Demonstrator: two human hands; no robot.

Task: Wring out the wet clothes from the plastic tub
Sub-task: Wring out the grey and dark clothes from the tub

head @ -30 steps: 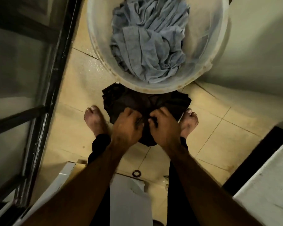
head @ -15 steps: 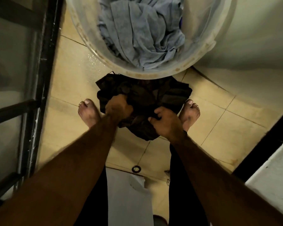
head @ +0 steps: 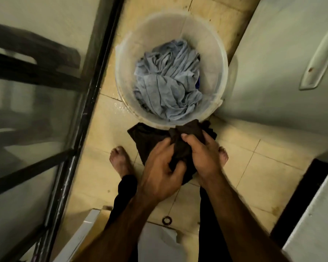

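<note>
A round translucent white plastic tub (head: 212,46) stands on the tiled floor ahead of me, holding crumpled grey-blue wet clothes (head: 167,80). Just in front of the tub, above my bare feet, I hold a dark brown wet garment (head: 148,138) bunched between both hands. My left hand (head: 159,171) grips its lower part with curled fingers. My right hand (head: 204,154) grips the bunch right beside it, thumb on top. Part of the garment hangs down behind my hands.
A dark-framed glass door (head: 80,129) runs along the left. A pale wall or appliance side (head: 273,63) stands at the right, and a white ledge (head: 314,214) at the lower right. The wet tiles (head: 110,114) shine beside the tub. A small ring (head: 166,220) lies on the floor near my legs.
My left hand has come back beside my right and regripped the garment. The bunch has shifted slightly right, and my view now takes in the whole tub.
</note>
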